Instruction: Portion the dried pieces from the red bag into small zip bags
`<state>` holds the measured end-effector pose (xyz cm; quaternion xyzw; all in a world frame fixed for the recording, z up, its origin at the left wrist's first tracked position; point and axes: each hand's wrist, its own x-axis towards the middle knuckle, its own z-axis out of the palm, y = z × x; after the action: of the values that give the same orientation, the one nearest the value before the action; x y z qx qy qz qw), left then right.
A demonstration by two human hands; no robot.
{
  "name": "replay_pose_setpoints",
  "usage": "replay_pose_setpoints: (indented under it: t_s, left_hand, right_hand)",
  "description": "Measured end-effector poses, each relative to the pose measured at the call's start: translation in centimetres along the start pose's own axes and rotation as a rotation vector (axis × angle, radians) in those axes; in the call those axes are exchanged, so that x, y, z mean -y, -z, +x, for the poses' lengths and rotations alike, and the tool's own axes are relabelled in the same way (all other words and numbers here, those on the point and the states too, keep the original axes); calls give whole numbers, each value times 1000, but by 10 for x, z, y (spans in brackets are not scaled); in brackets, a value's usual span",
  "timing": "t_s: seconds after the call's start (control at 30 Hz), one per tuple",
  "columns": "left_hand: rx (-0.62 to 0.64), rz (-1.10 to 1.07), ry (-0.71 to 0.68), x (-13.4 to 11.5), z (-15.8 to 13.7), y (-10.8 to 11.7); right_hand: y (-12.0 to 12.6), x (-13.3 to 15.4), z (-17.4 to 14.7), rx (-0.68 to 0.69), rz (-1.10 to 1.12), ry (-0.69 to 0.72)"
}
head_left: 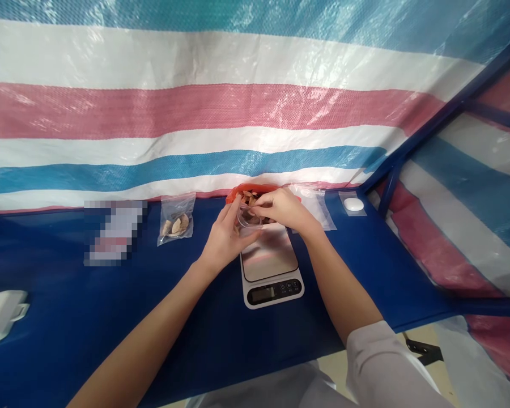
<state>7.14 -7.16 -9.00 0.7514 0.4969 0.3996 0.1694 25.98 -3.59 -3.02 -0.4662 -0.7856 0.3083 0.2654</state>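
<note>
My left hand [227, 235] is wrapped around the side of a small clear plastic bag [250, 221], holding its mouth apart above the far end of a white kitchen scale [270, 255]. The fingers of my right hand [280, 209] are pinched together at the bag's opening. What they grip is hidden by the fingers and the shiny plastic. Just behind both hands sits a red plastic bag [255, 187] filled with brown dried slices [249, 198]. The scale's steel plate shows bare in front of my hands, and its display cannot be read.
On the blue table [212, 334], a zip bag with pale dried pieces [176, 224] lies left, near a blurred-out packet [114, 232]. An empty-looking clear bag [323, 207] and a bagged white oval object [353, 204] lie right. A white device [2, 314] stands far left. Striped sheeting [238, 107] hangs behind.
</note>
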Motion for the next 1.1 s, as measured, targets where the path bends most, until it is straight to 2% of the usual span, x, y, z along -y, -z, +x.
replay_pose_setpoints:
  t_s: [0.2,0.37,0.5,0.63,0.73,0.93,1.1]
  left_hand:
    - [-61,-39,-18,-1,2,3]
    - [-72,-114,7,2,6,11]
    - [-86,-129,17,7,10,22]
    - [-51,-121,43,11,14,33]
    - [-17,-105,28,11,15,37]
    - [17,-66,-40,12,16,41]
    - [1,-59,-36,17,16,42]
  right_hand:
    - [-4,-3,2,8,91,-4]
    - [5,-13,2,-21,115,3]
    - [8,-26,4,-27,-66,-39]
    - [0,-33,8,-18,-336,8]
    - [-7,-33,11,-22,-458,39]
    - [-11,-27,11,18,-517,83]
    - [-11,-23,9,35,-530,133]
